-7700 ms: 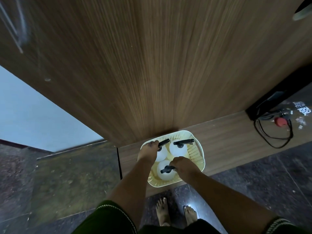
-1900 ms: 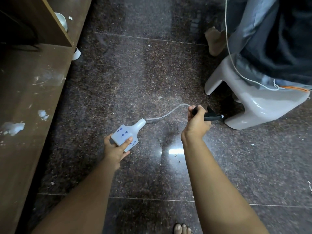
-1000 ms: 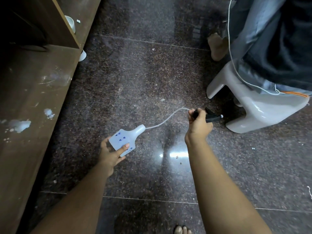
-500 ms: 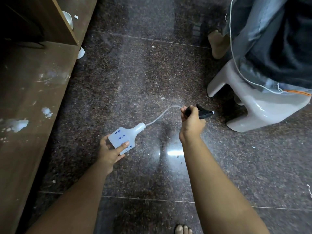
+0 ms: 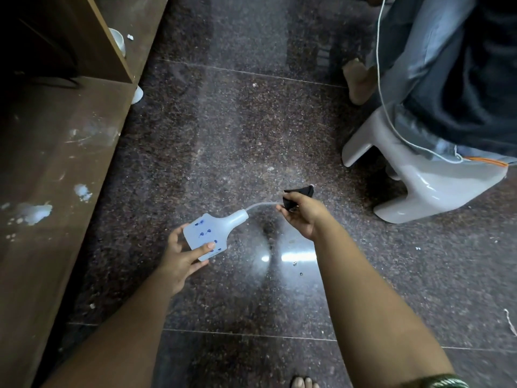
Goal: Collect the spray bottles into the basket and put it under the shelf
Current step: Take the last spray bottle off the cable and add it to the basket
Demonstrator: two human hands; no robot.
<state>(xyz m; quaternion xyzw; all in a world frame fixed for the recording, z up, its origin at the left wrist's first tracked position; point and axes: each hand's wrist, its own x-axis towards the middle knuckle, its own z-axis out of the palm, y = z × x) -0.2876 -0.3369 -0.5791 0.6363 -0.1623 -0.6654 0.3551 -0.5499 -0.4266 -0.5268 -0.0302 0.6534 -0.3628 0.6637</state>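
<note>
My left hand grips a white spray bottle body with small blue marks, tilted with its neck toward the right, above the dark floor. My right hand is closed on the black spray head. The head is off the bottle; its clear dip tube runs from the head into the bottle's neck. The basket is out of view.
A brown wooden shelf unit runs along the left, with white smears on its surface and a white cup on its base. A person sits on a white plastic stool at the right, bare foot on the floor. My toes show at the bottom.
The spray head in my right hand has moved left, closer to the bottle's neck, shortening the exposed tube. Much earlier, both hands were on the basket of bottles by the shelf.
</note>
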